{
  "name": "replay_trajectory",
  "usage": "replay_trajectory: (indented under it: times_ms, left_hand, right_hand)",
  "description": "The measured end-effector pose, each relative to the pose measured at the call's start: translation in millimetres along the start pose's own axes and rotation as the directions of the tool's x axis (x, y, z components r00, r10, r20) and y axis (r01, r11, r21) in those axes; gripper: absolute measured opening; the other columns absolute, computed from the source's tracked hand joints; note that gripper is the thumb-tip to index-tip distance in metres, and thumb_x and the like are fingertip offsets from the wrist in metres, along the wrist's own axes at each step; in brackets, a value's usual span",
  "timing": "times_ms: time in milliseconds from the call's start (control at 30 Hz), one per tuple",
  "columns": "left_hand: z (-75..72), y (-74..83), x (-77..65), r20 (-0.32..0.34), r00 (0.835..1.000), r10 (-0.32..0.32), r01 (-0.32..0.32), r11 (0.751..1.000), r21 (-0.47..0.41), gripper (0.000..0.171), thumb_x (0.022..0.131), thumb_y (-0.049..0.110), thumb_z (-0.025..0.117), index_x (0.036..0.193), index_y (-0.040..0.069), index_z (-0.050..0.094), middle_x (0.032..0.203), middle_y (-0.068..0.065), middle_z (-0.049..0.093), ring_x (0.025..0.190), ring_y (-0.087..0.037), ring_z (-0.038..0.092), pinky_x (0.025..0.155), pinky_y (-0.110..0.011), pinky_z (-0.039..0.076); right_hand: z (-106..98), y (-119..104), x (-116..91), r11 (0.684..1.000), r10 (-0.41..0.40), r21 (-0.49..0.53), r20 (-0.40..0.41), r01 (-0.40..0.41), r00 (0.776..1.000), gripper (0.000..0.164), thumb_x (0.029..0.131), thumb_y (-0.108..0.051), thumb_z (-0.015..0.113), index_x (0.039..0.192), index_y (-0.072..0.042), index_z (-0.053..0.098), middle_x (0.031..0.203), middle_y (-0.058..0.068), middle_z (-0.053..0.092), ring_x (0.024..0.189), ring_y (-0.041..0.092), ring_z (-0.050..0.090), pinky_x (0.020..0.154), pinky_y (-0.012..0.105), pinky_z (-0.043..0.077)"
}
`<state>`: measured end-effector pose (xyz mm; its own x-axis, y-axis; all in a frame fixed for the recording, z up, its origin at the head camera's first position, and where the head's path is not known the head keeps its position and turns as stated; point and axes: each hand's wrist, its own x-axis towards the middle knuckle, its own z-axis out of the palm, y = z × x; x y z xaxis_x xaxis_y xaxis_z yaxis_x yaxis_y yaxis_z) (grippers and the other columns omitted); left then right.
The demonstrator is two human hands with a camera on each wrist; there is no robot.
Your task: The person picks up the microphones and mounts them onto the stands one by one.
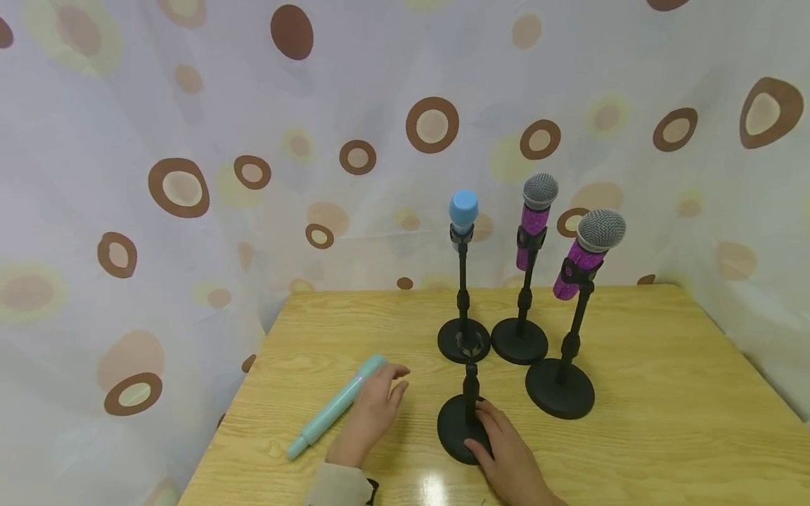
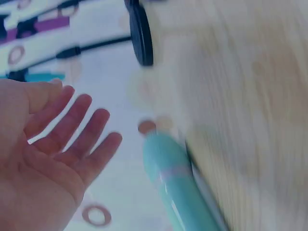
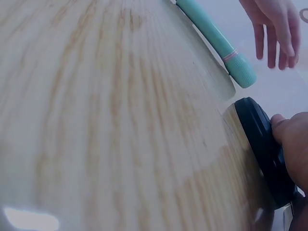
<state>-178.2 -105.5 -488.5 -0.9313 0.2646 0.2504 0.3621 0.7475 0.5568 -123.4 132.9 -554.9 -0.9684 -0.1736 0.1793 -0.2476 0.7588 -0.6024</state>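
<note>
My right hand (image 1: 511,457) grips the round base of a short black microphone stand (image 1: 467,429), its thumb on the base's near side. An open clip tops this stand, with no microphone in it. In the right wrist view the thumb presses the base's rim (image 3: 262,149); the other fingers are mostly hidden. My left hand (image 1: 377,407) hovers with fingers loosely bent and nothing in them. Beside it a teal tube-shaped thing (image 1: 335,407), with a pale band near its wide end, lies on the table; the left wrist view shows a gap between hand and tube (image 2: 180,192).
Behind stand a black stand with a light-blue microphone (image 1: 464,209) and two with purple microphones, one (image 1: 534,219) at the back and one (image 1: 585,253) farther right. Their bases are close together. A spotted curtain (image 1: 380,84) hangs behind the wooden table (image 1: 664,407).
</note>
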Motion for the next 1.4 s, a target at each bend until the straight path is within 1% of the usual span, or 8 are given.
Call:
replay_trajectory:
  times_ms: [167,333,500,667,833,1000,1200,1400]
  left_hand:
    - [-20.9,-23.3,-1.8,-0.038,0.990,-0.132,0.134,0.990,0.050,0.024,0.101,0.013,0.056,0.124,0.005,0.060,0.126,-0.015,0.059,0.116,-0.034,0.058,0.094,-0.046,0.053]
    - [-27.3,-42.7,-6.0,-0.049,0.970,-0.236,0.241,0.958,0.153,0.032,0.096,0.015,0.065,0.124,0.002,0.058,0.120,-0.020,0.058,0.100,-0.033,0.059,0.083,-0.045,0.055]
    - [-19.5,-55.5,-11.8,-0.050,0.962,-0.268,0.272,0.943,0.193,0.043,0.089,0.015,0.074,0.124,-0.001,0.055,0.110,-0.023,0.060,0.091,-0.033,0.062,0.078,-0.046,0.057]
    - [-11.6,-62.3,-11.6,-0.079,0.960,-0.269,0.279,0.944,0.175,0.044,0.087,0.009,0.075,0.124,0.000,0.054,0.110,-0.023,0.062,0.096,-0.037,0.065,0.082,-0.048,0.057]
    - [-9.7,-60.6,-10.9,-0.071,0.959,-0.274,0.282,0.949,0.139,0.042,0.087,0.006,0.074,0.124,0.000,0.056,0.111,-0.020,0.063,0.099,-0.034,0.065,0.085,-0.048,0.057]
    - [-10.9,-53.7,-7.1,-0.068,0.961,-0.269,0.274,0.960,0.060,0.041,0.090,0.008,0.071,0.127,0.001,0.055,0.117,-0.018,0.063,0.105,-0.033,0.064,0.091,-0.049,0.055]
    - [-17.8,-32.6,6.4,-0.069,0.963,-0.259,0.253,0.964,-0.086,0.046,0.090,0.009,0.071,0.132,0.001,0.053,0.124,-0.017,0.062,0.113,-0.034,0.061,0.095,-0.052,0.052]
    - [-22.9,-12.8,14.2,-0.067,0.972,-0.225,0.199,0.942,-0.271,0.048,0.092,0.011,0.070,0.136,0.003,0.052,0.130,-0.015,0.060,0.115,-0.031,0.060,0.095,-0.051,0.052]
  right_hand:
    - [2,2,-2,1.000,-0.015,0.003,-0.014,0.015,1.000,0.050,0.093,-0.029,0.069,0.134,-0.002,0.057,0.147,0.009,0.049,0.133,0.030,0.052,0.105,0.046,0.048]
    - [2,3,-2,1.000,0.000,0.010,-0.001,0.000,1.000,0.051,0.093,-0.028,0.069,0.136,-0.002,0.056,0.148,0.009,0.047,0.135,0.029,0.050,0.106,0.045,0.047]
    - [2,3,-2,1.000,0.000,0.008,-0.005,0.001,1.000,0.051,0.093,-0.027,0.069,0.136,-0.002,0.056,0.148,0.010,0.047,0.135,0.030,0.050,0.106,0.045,0.046]
    - [1,2,-1,1.000,0.004,0.019,-0.008,-0.003,1.000,0.051,0.093,-0.027,0.069,0.136,-0.003,0.056,0.148,0.010,0.047,0.136,0.030,0.049,0.106,0.046,0.046]
    - [0,1,-1,0.999,0.019,0.027,0.005,-0.019,1.000,0.051,0.094,-0.027,0.069,0.136,-0.003,0.055,0.148,0.009,0.047,0.135,0.030,0.049,0.107,0.047,0.046]
    - [0,2,-2,1.000,0.017,0.026,0.010,-0.017,1.000,0.051,0.094,-0.027,0.069,0.136,-0.003,0.055,0.148,0.009,0.047,0.135,0.030,0.050,0.107,0.047,0.045]
    - [0,2,-3,1.000,0.012,0.028,0.002,-0.012,1.000,0.050,0.093,-0.027,0.069,0.136,-0.004,0.056,0.147,0.009,0.047,0.136,0.030,0.049,0.107,0.047,0.045]
    - [-1,1,-4,0.999,0.016,0.037,0.007,-0.016,1.000,0.051,0.093,-0.026,0.069,0.137,-0.003,0.055,0.148,0.009,0.047,0.137,0.030,0.048,0.107,0.048,0.045]
